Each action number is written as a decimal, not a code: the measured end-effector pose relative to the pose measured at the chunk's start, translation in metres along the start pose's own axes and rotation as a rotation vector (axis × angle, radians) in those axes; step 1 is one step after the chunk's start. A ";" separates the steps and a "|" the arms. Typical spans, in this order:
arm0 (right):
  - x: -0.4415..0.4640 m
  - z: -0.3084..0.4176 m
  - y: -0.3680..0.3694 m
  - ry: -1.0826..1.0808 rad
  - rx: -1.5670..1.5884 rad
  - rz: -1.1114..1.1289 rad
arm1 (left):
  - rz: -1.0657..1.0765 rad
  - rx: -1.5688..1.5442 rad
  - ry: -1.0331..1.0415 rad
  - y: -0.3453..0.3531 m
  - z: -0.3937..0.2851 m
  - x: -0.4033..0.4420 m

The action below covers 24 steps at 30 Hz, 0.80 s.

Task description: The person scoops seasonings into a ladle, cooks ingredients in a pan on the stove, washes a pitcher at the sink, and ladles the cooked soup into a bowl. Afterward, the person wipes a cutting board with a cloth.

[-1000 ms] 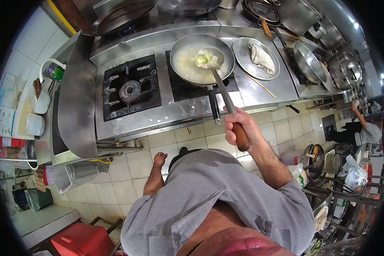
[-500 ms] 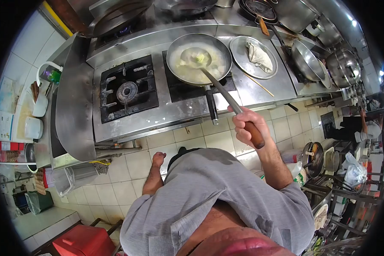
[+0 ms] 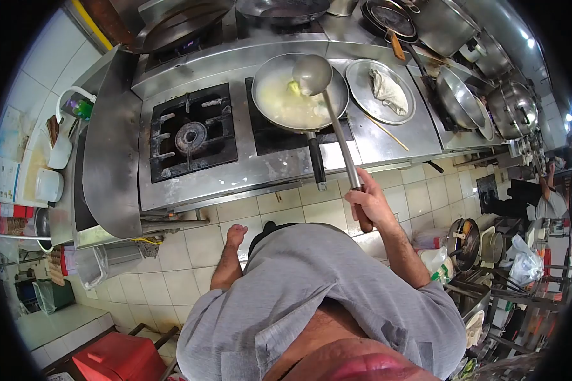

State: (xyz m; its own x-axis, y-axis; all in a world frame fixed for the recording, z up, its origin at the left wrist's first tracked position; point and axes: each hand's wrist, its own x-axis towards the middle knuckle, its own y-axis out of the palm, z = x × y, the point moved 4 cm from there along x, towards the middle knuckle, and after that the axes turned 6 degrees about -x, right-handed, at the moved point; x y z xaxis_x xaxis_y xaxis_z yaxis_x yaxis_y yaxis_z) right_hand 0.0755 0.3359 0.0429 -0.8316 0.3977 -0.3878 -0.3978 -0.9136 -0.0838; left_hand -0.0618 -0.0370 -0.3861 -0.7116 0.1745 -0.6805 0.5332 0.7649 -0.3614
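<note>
My right hand (image 3: 374, 202) is wrapped round the wooden handle end of a long metal ladle (image 3: 313, 75). The ladle's bowl is tipped over the right part of a steel pan (image 3: 265, 109), which holds cloudy pale liquid with light pieces and a green-yellow chunk (image 3: 293, 87). The pan stands on the right burner, its black handle (image 3: 316, 159) pointing towards me. Beside my body on the left, away from the stove, my left hand (image 3: 236, 234) is closed with nothing visible in it.
An unused burner (image 3: 191, 138) lies left of the pan. To its right are a round tray (image 3: 358, 95) with a folded cloth (image 3: 389, 91) and a thin stick (image 3: 388, 133). More pans line the back. Another person (image 3: 548, 204) is at the far right.
The ladle has come up out of the liquid and tipped over at the pan's right side. My right hand has shifted slightly down and its grip has turned. My left hand has hardly moved.
</note>
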 end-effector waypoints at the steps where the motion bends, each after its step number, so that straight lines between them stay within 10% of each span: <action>1: 0.000 -0.002 -0.007 -0.011 -0.033 0.002 | 0.003 0.003 0.000 -0.001 0.001 -0.001; 24: -0.021 0.020 -0.082 -0.132 -1.060 -0.159 | 0.082 0.199 0.085 0.001 -0.018 -0.020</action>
State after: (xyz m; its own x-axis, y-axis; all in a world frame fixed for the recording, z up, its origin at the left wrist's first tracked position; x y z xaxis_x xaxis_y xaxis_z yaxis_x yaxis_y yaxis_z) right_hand 0.1184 0.4040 0.0763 -0.8605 0.4660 -0.2060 -0.0190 -0.4334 -0.9010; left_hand -0.0550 -0.0289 -0.3610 -0.6937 0.2890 -0.6597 0.6646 0.6100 -0.4316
